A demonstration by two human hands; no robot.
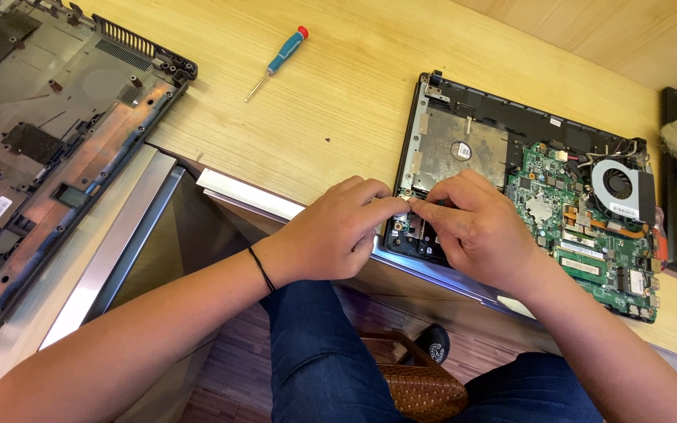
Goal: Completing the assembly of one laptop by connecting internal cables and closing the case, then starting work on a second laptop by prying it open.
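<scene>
Your left hand (338,231) and right hand (476,227) pinch 1 small part together at open laptop (526,188) near-left corner, both grips clenched for fine control. Screwdriver (280,61) lies far-left of laptop, unused.

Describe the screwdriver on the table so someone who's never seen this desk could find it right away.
Start at the opened laptop with its green circuit board, then look up-left across the bare wooden desk. The screwdriver lies alone there, slanted: a thin metal shaft, blue handle and red cap, the only small hand tool nearby.

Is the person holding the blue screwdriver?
No, the blue screwdriver lies alone on the table, far from both hands.
</scene>
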